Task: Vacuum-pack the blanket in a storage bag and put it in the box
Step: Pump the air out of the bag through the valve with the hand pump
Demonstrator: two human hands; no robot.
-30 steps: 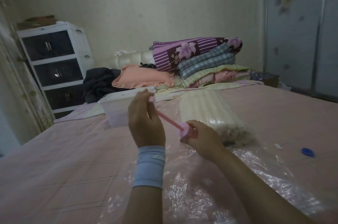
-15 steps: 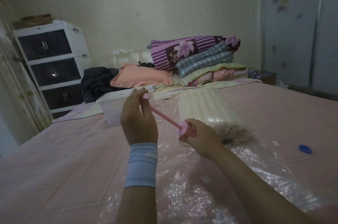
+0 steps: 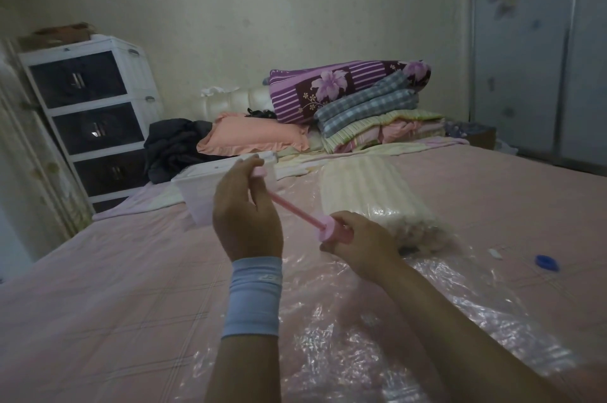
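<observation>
A cream striped blanket [image 3: 371,192] lies folded inside a clear plastic storage bag [image 3: 377,330] spread on the bed. My left hand [image 3: 246,215] grips the handle end of a pink hand pump [image 3: 295,208], whose rod is drawn out. My right hand [image 3: 361,245] holds the pump's pink barrel just above the bag, close to the blanket's near end. A white plastic box [image 3: 200,192] stands on the bed behind my left hand, partly hidden by it.
A blue cap [image 3: 547,263] and a small white piece [image 3: 495,253] lie on the pink bedsheet [image 3: 115,287] at the right. Pillows and folded quilts [image 3: 358,106] pile up at the head of the bed. A white drawer unit [image 3: 88,113] stands at the left.
Both hands and the pump hold nearly the same pose; the left hand has drawn the rod out a little further from the barrel. The view has shifted slightly.
</observation>
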